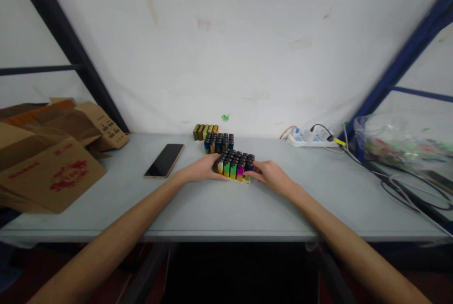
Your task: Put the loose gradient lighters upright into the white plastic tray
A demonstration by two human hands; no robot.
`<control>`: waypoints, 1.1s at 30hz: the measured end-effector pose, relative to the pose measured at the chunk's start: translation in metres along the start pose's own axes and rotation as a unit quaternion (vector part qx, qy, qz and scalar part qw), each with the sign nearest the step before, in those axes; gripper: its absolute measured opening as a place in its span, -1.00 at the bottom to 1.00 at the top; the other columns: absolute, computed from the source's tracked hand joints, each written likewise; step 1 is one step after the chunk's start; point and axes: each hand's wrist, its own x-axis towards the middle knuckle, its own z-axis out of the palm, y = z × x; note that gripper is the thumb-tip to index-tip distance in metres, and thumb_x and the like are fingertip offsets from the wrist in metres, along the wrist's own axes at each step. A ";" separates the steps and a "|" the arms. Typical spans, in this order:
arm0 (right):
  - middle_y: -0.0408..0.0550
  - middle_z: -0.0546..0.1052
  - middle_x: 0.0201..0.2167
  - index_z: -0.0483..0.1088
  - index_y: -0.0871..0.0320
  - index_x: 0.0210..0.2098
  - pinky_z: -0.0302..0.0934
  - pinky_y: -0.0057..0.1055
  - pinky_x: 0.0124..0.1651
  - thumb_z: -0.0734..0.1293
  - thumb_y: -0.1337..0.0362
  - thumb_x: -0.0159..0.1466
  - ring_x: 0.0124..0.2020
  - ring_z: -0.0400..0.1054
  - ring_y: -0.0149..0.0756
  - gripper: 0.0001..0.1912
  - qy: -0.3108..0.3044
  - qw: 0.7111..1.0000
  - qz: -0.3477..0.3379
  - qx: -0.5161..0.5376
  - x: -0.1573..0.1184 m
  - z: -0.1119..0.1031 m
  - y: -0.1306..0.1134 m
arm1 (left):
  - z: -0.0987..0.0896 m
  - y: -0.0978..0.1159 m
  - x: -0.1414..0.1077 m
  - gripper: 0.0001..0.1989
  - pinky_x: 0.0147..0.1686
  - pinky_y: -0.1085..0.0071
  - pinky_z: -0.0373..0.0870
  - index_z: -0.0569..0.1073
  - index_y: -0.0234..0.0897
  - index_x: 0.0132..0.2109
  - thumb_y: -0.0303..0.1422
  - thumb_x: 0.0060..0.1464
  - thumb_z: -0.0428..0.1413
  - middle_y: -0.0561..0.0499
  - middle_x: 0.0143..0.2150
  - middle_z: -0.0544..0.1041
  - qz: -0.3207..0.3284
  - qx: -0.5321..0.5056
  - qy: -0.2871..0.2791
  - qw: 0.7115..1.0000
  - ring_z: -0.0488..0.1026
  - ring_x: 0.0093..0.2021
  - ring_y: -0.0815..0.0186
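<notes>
A block of colourful lighters (233, 164) with dark tops stands upright in rows in a pale shallow tray (245, 181), in the middle of the table. My left hand (205, 168) holds the block by its left side, thumb along the front low edge and fingers behind. At the right front corner, my right hand (269, 175) pinches a lighter (247, 178), which its fingers partly hide. Right behind stands a second group of lighters (219, 143), mostly blue and brown. Farther back, against the wall, is a group with yellow-green tops (205, 130).
A dark-screened phone (164, 160) lies left of my left hand. Open cardboard boxes (53, 172) crowd the table's left end. A white power strip (311, 139) with plugs sits by the wall; its cables run right, near a clear plastic bag (399, 141).
</notes>
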 end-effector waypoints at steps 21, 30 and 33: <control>0.07 0.62 -0.28 0.53 0.21 -0.19 0.24 -0.38 -0.21 0.29 0.08 0.46 -0.30 0.47 -0.23 -0.68 -0.061 0.995 -0.082 0.015 0.052 0.019 -0.002 | -0.039 -0.013 -0.022 -0.29 0.03 0.23 0.44 0.53 -0.22 0.08 0.08 -0.16 0.37 -0.09 0.05 0.64 -0.067 0.064 -0.027 0.995 0.56 0.04 -0.02; 0.30 0.58 0.01 0.46 0.33 0.11 0.36 -0.11 0.04 0.52 -0.22 0.09 -0.02 0.49 0.05 -0.16 -0.051 0.993 0.065 0.082 0.061 0.017 0.004 | -0.041 -0.019 -0.022 -0.37 -0.10 0.25 0.46 0.58 -0.26 -0.10 0.10 -0.22 0.37 -0.13 -0.10 0.65 -0.126 0.092 0.008 0.988 0.56 -0.08 -0.02; 0.45 0.31 0.33 0.18 0.37 0.39 0.18 0.06 0.31 0.55 -0.31 -0.07 0.29 0.28 0.24 0.27 -0.041 0.990 0.086 0.105 0.057 0.025 0.007 | -0.039 -0.019 -0.020 -0.37 -0.13 0.24 0.47 0.59 -0.27 -0.16 0.11 -0.28 0.39 -0.13 -0.16 0.65 -0.136 0.094 0.018 0.986 0.55 -0.12 -0.02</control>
